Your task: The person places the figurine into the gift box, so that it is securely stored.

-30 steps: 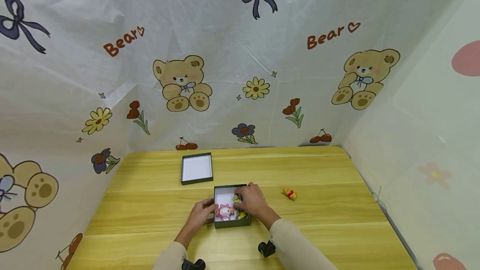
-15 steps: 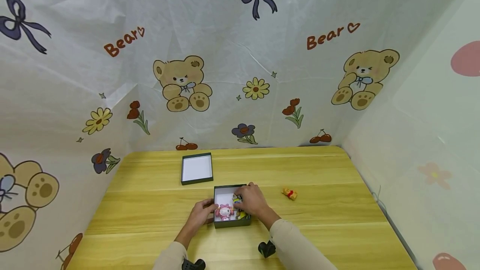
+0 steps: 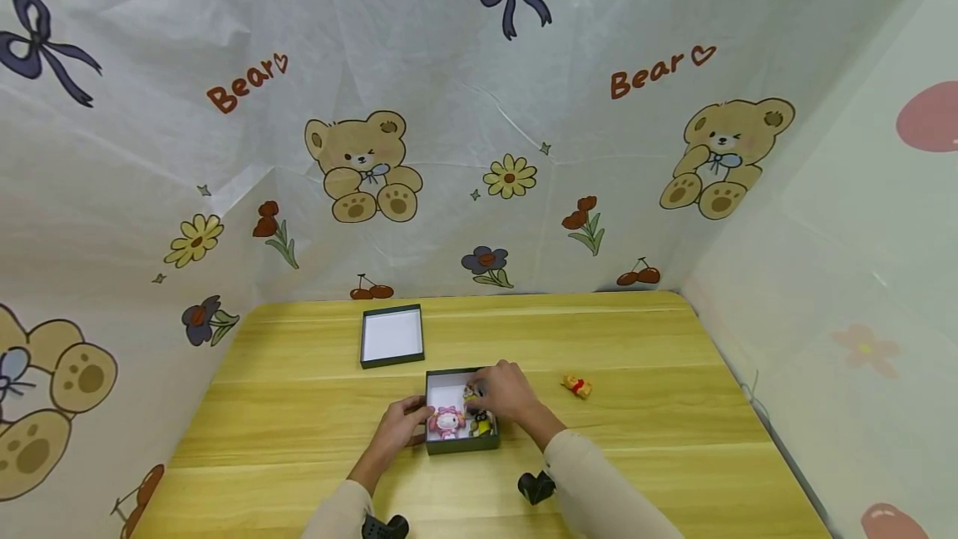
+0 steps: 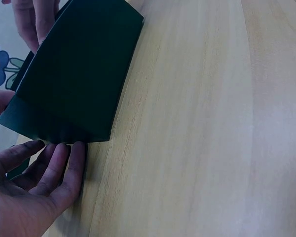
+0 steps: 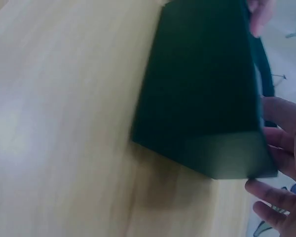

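A dark green box [image 3: 462, 449] with a white interior stands near the middle of the table. My left hand [image 3: 397, 431] holds it at the left wall, thumb at the rim; in the left wrist view several fingers [image 4: 56, 173] press against the outer wall. From the right, my right hand [image 3: 511, 393] reaches over the box wall and pinches a small colourful figurine [image 3: 470, 393], mostly covered by the fingers. Inside the box lie a pink-and-white figurine [image 3: 447, 422] at the front left and a yellow-and-black figurine [image 3: 481, 424] at the front right.
Behind the box lies a shallow green-edged lid [image 3: 392, 335], its white inside facing up. An orange-yellow bear figurine [image 3: 577, 386] with a red middle lies to the right on the wooden table [image 3: 636, 472]. A patterned cloth wall [image 3: 449, 215] borders the back.
My right hand shifts slightly within the box, showing more of the yellow-and-black figurine at the front right. The left hand keeps its place at the box's left wall.
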{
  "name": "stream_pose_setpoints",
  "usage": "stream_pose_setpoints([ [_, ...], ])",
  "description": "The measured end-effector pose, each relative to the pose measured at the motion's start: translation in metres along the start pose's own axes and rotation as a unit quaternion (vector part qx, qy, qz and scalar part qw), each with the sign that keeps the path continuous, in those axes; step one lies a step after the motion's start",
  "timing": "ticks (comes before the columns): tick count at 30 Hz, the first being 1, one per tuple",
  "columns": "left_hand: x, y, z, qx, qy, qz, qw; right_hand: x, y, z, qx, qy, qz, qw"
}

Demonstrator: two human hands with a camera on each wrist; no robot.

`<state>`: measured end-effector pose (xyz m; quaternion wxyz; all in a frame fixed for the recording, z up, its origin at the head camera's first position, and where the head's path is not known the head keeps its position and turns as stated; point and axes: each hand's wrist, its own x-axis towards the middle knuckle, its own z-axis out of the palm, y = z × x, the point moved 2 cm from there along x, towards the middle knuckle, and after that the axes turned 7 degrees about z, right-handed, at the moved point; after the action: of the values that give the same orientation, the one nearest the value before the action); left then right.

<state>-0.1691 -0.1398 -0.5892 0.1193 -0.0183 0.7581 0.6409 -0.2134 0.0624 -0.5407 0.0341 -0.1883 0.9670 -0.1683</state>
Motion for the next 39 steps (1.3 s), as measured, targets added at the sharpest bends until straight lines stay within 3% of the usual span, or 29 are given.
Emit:
stream_pose_setpoints([
  [8, 0.0, 0.0, 0.001, 0.0, 0.001, -0.003, 1.0, -0.004, 0.023, -0.016, 0.159, -0.026, -0.019, 0.987],
  [13, 0.001, -0.001, 0.0, 0.002, 0.002, -0.004, 1.0, -0.011, 0.048, -0.022, 0.204, 0.003, -0.053, 0.978],
  [17, 0.001, -0.002, 0.0, -0.002, 0.0, -0.006, 1.0, -0.019, 0.069, -0.024, 0.229, 0.027, -0.05, 0.972],
  [26, 0.001, -0.003, 0.0, -0.007, -0.001, -0.005, 1.0, -0.038, 0.119, -0.028, 0.2, 0.055, 0.019, 0.978],
  [33, 0.005, -0.009, -0.001, -0.009, -0.002, -0.006, 0.9999, -0.052, 0.148, -0.029, 0.163, 0.019, 0.019, 0.986],
  [39, 0.002, -0.005, -0.001, -0.014, 0.0, -0.005, 0.9999, -0.061, 0.163, -0.023, 0.147, -0.002, 0.003, 0.989],
])
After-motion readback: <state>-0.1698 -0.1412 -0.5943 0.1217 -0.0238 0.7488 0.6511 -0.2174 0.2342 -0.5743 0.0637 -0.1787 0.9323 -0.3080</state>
